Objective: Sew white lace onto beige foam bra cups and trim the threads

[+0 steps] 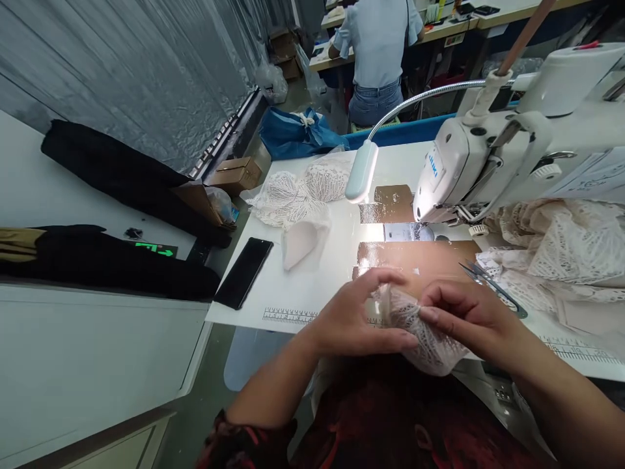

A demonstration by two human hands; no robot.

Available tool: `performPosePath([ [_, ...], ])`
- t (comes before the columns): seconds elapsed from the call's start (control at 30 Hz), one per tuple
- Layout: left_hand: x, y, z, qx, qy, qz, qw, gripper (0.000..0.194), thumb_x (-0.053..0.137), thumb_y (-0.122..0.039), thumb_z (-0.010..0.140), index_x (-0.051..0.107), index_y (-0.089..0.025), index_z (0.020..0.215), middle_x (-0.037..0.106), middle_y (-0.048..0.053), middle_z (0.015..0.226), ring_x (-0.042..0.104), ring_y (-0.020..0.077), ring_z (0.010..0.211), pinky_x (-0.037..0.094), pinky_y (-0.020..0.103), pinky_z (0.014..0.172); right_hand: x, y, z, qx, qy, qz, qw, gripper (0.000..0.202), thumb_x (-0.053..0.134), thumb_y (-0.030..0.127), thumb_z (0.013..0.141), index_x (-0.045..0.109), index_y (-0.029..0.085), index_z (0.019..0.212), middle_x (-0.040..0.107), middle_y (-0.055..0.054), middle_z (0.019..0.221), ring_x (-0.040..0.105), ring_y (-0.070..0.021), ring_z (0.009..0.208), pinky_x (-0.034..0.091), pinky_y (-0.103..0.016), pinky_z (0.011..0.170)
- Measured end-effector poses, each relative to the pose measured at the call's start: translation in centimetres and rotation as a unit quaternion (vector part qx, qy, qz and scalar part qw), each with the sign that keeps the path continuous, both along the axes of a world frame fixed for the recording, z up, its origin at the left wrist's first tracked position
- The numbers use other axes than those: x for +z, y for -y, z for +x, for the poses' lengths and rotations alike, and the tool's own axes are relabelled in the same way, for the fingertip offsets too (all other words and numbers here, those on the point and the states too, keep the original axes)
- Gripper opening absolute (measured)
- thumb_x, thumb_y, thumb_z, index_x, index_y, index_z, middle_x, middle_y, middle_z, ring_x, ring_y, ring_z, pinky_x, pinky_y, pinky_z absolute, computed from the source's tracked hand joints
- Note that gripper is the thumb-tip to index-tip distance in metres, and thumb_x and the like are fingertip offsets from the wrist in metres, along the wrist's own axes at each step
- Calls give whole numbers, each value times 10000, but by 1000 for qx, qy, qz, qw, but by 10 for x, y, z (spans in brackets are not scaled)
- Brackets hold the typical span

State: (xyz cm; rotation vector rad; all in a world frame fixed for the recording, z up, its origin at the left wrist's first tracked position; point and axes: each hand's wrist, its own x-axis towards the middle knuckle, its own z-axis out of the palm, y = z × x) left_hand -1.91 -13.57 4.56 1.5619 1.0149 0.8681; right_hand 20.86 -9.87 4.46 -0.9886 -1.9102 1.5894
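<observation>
A piece of cream lace fabric is held at the table's front edge, between both hands. My left hand curves around its left side, thumb and fingers gripping it. My right hand pinches its upper right part between thumb and fingers. Behind the hands, brown tape-covered board lies on the white table. Scissors lie just beyond my right hand. The sewing machine stands behind, its needle area brightly lit.
More lace pieces and a beige pad lie at the left, near a black phone. Lace fabric is heaped at the right. A small lamp hangs over the table. A person sits farther back.
</observation>
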Motion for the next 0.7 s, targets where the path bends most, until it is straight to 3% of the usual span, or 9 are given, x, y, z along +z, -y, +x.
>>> performPosePath([
  [0.07,6,-7,6,-67,10,-54,996,362,767,-345,767,644,-165,1055,642,76,1044,596,221,1002,475,335,917,4,1,-1,11,18,40,999,257,621,409,894,624,206,736,568,9,647,491,-120,595,377,-241,540],
  [0.13,6,-12,11,-91,29,-96,991,235,701,-346,825,655,-139,926,621,42,863,578,162,819,473,271,759,6,0,0,6,30,46,998,254,633,417,884,632,210,736,581,6,659,504,-127,608,381,-241,545],
  [0.33,-1,-22,19,-69,61,-129,987,285,679,-391,833,669,-107,808,572,25,731,518,123,691,402,232,623,4,-6,5,-32,41,17,999,281,687,442,831,620,206,692,541,27,597,451,-115,563,339,-241,515],
  [0.5,-19,-28,33,10,129,-204,970,356,757,-443,739,619,-117,716,502,-19,611,427,77,562,340,205,530,-12,-22,0,-31,0,-75,997,293,712,462,791,620,196,709,462,53,557,387,-94,518,291,-230,471],
  [0.6,-24,-33,22,101,173,-260,945,414,789,-476,672,557,-133,675,484,-35,567,414,70,508,334,202,498,-19,-35,6,-33,-13,-101,994,304,683,492,805,661,189,799,574,15,673,496,-117,605,385,-246,545],
  [0.7,-7,-42,-7,220,103,-160,957,365,735,-474,733,584,-142,707,542,-17,605,475,98,541,379,217,525,-21,-45,23,-74,40,-33,996,297,620,501,848,676,211,879,647,-19,791,560,-150,691,428,-272,595],
])
